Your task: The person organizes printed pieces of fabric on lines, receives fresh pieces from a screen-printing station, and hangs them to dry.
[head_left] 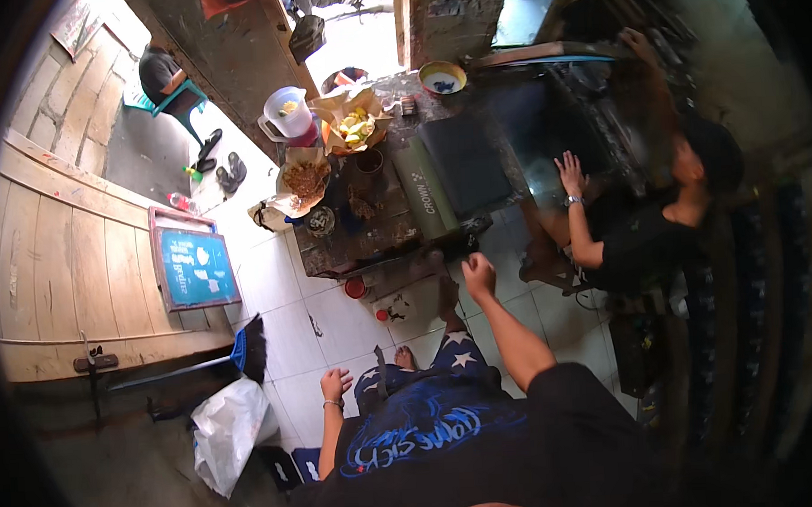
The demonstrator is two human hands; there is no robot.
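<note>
My right hand (478,276) is raised just off the near edge of the dark worktable (347,256). Its fingers are curled closed, and whatever they may hold is hidden. Closest to it on the table is a dark flat panel (464,165) beside a green strip (421,194) with pale lettering. My left hand (336,383) hangs low by my left thigh, its fingers loosely bent and slightly apart, with nothing visible in them. White floor tiles (328,325) lie beneath it. Both hands are apart from the table.
Food in brown paper (353,129), a plate of snacks (305,178) and a clear jug (287,114) crowd the table's left end. A co-worker (641,243) leans over its right side. A red-lidded jar (355,287), broom (242,347) and white sack (228,433) stand on the floor.
</note>
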